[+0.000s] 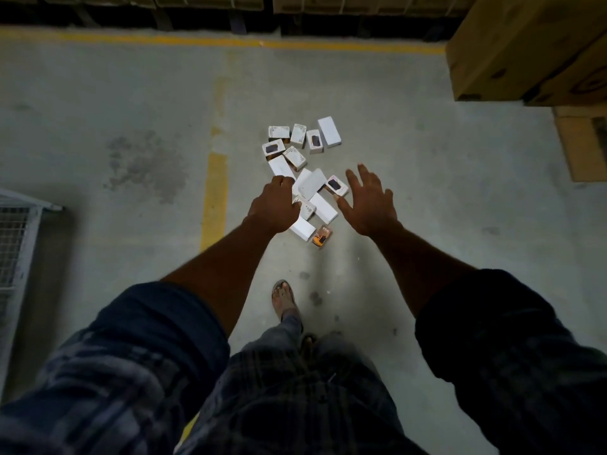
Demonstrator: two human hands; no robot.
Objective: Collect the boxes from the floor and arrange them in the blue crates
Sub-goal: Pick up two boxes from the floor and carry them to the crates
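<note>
Several small white boxes (312,183) lie scattered in a loose pile on the grey concrete floor, some with dark product pictures. One orange-brown box (321,236) lies at the near edge of the pile. My left hand (274,205) reaches out above the left side of the pile with its fingers curled downward, holding nothing that I can see. My right hand (368,200) hovers above the right side, fingers spread and straight, empty. No blue crate is in view.
A yellow floor line (214,198) runs left of the pile. Large cardboard cartons (525,47) stand at the far right. A grey wire-mesh cage (16,244) sits at the left edge. My sandalled foot (283,298) stands just behind the pile.
</note>
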